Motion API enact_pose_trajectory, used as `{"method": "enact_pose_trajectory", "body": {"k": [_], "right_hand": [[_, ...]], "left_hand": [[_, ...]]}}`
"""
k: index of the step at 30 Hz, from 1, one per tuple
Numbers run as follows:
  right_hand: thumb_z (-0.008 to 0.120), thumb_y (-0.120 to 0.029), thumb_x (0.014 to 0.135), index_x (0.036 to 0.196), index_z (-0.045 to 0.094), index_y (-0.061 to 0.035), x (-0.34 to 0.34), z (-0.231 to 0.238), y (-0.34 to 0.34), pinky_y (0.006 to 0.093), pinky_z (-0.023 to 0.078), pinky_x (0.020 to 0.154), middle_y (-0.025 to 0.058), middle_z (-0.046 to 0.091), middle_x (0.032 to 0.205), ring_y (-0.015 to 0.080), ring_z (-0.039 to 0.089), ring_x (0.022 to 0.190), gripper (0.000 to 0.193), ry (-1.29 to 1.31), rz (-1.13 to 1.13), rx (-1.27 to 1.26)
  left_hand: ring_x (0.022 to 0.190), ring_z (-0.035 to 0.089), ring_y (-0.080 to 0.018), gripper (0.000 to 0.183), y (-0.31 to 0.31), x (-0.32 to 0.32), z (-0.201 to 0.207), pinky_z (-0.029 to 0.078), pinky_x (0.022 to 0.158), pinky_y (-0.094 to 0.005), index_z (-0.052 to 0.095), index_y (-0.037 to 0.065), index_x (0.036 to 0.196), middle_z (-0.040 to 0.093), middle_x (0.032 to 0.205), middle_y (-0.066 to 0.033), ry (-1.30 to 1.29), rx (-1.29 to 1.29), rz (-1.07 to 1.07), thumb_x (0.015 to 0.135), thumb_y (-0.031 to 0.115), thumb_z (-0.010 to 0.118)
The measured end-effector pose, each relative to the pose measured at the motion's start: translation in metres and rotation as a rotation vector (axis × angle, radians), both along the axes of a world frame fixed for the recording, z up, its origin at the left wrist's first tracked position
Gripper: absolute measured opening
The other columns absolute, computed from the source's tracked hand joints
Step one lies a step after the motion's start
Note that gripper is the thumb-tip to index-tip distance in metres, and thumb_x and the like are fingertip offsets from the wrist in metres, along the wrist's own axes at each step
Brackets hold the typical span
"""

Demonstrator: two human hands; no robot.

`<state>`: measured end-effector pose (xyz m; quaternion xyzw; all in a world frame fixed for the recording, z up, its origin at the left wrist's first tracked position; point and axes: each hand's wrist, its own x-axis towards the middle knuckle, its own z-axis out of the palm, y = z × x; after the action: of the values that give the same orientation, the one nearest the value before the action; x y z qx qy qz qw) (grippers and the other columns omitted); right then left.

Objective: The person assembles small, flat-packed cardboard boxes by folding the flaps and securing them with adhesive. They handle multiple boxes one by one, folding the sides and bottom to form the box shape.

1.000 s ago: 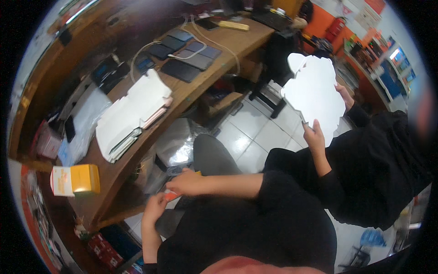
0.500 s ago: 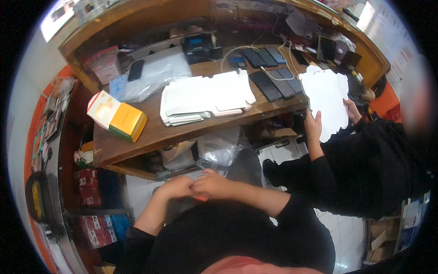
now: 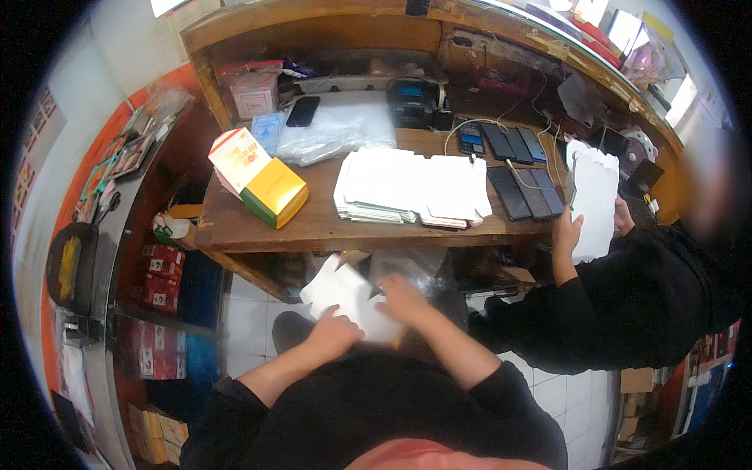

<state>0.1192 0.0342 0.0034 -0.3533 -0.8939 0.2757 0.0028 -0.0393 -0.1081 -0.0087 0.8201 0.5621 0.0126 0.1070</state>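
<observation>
Over my lap lies a white flat cardboard box blank (image 3: 341, 288) with cut flaps, plain side up. My left hand (image 3: 335, 333) grips its near left edge, thumb on top and the other fingers partly hidden. My right hand (image 3: 402, 300) is closed at the right edge of the same blank, a little smeared by motion. Just beyond, on the wooden desk (image 3: 258, 241), lie stacks of similar white box blanks (image 3: 407, 184). To their left a folded yellow, green and white box (image 3: 262, 180) rests on the desk.
At the right, a person in black holds more white box blanks (image 3: 593, 205). Several phones (image 3: 513, 192) with a white cable lie on the desk's right side. Behind the stacks are a plastic-wrapped pack (image 3: 345, 117) and a black device (image 3: 415, 103). A shelf stands at left.
My hands were together over my lap; now they are apart, with a white box blank between them. The view has shifted, and the other person's blanks are turned more edge-on.
</observation>
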Motion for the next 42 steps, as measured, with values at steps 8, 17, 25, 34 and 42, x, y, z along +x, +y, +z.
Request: {"method": "enact_pose_trajectory", "body": {"k": [8,17,25,34,42], "right_hand": [[0.060,-0.020,0.077,0.094,0.068,-0.0107,-0.016,-0.029,0.012,0.0411,0.050,0.076,0.0089,0.066,0.096,0.0273,0.062,0.092,0.021,-0.166,0.103,-0.054],[0.061,-0.027,0.080,0.081,0.066,-0.0118,-0.014,0.009,-0.019,0.0429,0.045,0.065,0.0075,0.062,0.081,0.0289,0.060,0.080,0.016,0.370,0.149,0.207],[0.068,-0.020,0.080,0.079,0.063,-0.0034,-0.018,-0.008,-0.023,0.0318,0.045,0.062,0.0079,0.061,0.072,0.0173,0.057,0.067,0.018,0.486,-0.184,-0.386],[0.068,-0.016,0.082,0.080,0.062,-0.0008,-0.031,-0.030,-0.055,0.0245,0.041,0.058,0.0032,0.056,0.069,0.0114,0.052,0.063,0.017,0.762,-0.405,-0.477],[0.066,-0.017,0.081,0.111,0.060,-0.0015,-0.029,0.012,-0.059,0.0341,0.036,0.094,0.0162,0.051,0.111,0.0278,0.048,0.107,0.035,0.613,-0.082,0.034]], "left_hand": [[0.113,0.053,-0.0238,0.045,-0.005,-0.030,-0.045,0.028,0.103,-0.0522,0.057,0.014,0.122,0.062,0.114,-0.0080,-0.448,-0.417,0.514,0.083,0.038,0.058],[0.081,0.061,-0.0145,0.026,0.011,-0.004,-0.052,0.048,0.071,-0.0254,0.061,0.000,0.102,0.065,0.092,-0.0047,-1.742,-0.290,1.025,0.092,0.023,0.056],[0.068,0.060,-0.0290,0.018,0.009,-0.002,-0.007,0.045,0.061,-0.0368,0.060,-0.002,0.088,0.059,0.075,-0.0187,-0.890,0.255,0.802,0.077,0.012,0.061],[0.077,0.059,-0.0308,0.013,0.011,0.020,0.007,0.044,0.066,-0.0382,0.053,-0.002,0.084,0.058,0.080,-0.0194,-1.165,0.121,0.804,0.085,0.011,0.052],[0.082,0.057,-0.0302,0.014,0.007,0.012,-0.025,0.044,0.072,-0.0387,0.056,0.001,0.093,0.059,0.087,-0.0158,-0.965,0.354,0.728,0.086,0.012,0.053]]}}
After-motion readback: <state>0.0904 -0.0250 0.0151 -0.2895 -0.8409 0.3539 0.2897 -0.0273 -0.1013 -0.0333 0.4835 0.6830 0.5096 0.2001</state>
